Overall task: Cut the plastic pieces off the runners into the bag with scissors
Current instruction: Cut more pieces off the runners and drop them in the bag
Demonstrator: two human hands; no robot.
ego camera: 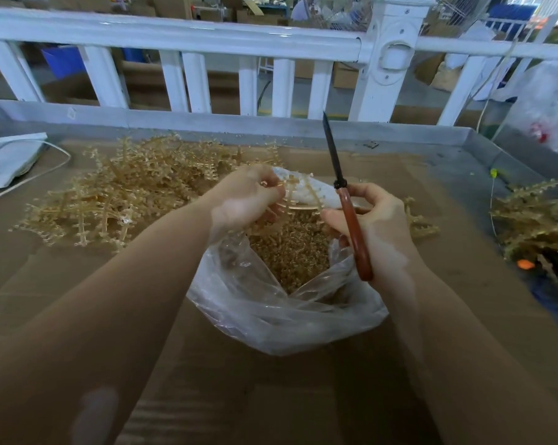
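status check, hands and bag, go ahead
Left hand grips amber plastic runner over clear plastic bag. Right hand holds red-handled scissors, blades up, closed. Nothing blocking.

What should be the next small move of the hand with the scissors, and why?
Probably the right hand should tip the scissors down and open them toward the runner. The blades look shut and point up, away from the work, while the left hand holds that runner over the open bag, where cut pieces already lie.
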